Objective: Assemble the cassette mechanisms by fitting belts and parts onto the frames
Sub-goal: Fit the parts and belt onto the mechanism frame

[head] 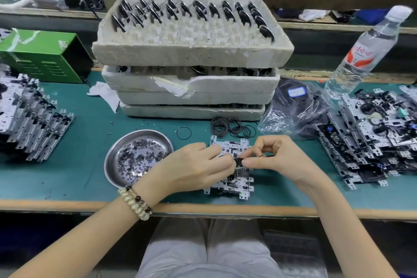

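A silver cassette mechanism frame [230,178] lies on the green mat near the table's front edge, partly hidden under both hands. My left hand [198,165] rests on its left side with fingertips pinched at the frame's middle. My right hand [274,156] meets it from the right, thumb and forefinger pinching a small black part [239,160] and a thin black belt over the frame. Loose black belts [232,128] lie just behind the frame, with one single belt [184,133] apart to their left.
A steel bowl [110,158] of small black washers sits left of the frame. Stacked foam trays [191,52] of flywheels stand behind. Piles of frames lie at far left [29,119] and right [372,140]. A plastic bag [293,108], water bottle [365,52] and green box [45,52] are further back.
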`<action>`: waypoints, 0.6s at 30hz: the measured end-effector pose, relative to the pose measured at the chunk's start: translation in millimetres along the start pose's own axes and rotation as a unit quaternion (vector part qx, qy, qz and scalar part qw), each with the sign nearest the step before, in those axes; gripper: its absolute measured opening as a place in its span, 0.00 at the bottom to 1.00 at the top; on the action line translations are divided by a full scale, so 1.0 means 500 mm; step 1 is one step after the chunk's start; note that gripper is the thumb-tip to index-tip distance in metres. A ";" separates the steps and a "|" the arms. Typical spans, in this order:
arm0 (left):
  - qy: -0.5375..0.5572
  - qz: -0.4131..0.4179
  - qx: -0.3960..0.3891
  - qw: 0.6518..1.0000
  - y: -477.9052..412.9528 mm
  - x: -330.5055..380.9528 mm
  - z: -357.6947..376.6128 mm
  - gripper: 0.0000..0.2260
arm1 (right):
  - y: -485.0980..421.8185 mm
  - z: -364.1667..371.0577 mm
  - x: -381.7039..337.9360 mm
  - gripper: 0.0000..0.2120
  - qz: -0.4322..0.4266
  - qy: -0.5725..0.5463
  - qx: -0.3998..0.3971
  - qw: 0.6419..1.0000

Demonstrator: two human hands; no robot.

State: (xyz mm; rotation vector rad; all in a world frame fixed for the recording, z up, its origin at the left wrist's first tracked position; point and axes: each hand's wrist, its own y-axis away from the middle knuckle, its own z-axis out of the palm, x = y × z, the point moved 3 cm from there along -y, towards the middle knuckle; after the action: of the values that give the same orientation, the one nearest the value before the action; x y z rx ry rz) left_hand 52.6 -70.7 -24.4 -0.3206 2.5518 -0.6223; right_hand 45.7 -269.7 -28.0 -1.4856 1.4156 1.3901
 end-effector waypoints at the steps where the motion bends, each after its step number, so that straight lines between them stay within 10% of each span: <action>1: 0.002 0.000 -0.001 1.000 0.000 0.000 0.002 0.06 | 0.000 0.001 0.001 0.18 0.002 -0.006 0.001 1.000; 9: 0.038 -0.020 0.016 0.999 -0.001 -0.001 0.006 0.05 | 0.001 -0.004 0.014 0.17 -0.019 -0.008 0.001 1.000; 18: 0.281 -0.277 -0.103 0.913 0.000 -0.044 0.040 0.13 | 0.068 0.032 0.043 0.17 -0.169 0.158 0.160 0.960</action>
State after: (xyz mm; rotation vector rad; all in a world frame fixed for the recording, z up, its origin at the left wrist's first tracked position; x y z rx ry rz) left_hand 81.7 -70.7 -31.2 -1.1104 3.0991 -0.7203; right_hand 5.9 -267.2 -45.3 -1.6807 1.4086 0.7004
